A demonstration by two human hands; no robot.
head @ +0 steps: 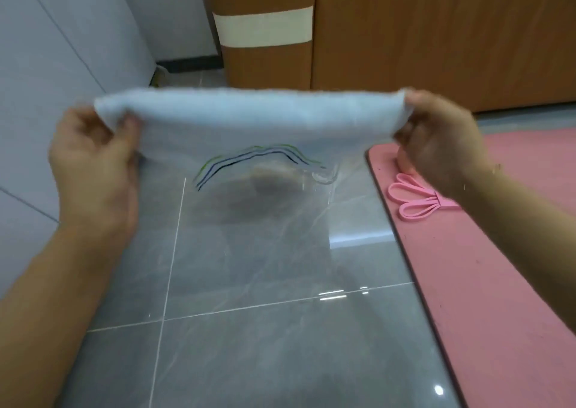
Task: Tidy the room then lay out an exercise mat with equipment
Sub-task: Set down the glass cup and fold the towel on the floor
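Two hands hold a white towel (249,118) taut above the grey tile floor (265,329), the left hand (93,158) and right hand (436,139) each pinching one end with curled fingers. Beside it lies a pink exercise mat (498,298) carrying a pink resistance band (417,197).

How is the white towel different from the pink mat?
The white towel is held up in the air, pinched by the left hand and the right hand; the pink mat lies flat on the floor. The towel is white, the mat pink. Both are spread out.

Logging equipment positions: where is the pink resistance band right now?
In the head view it lies right of centre, the pink resistance band resting on the pink mat near its far left corner, just below the right hand.
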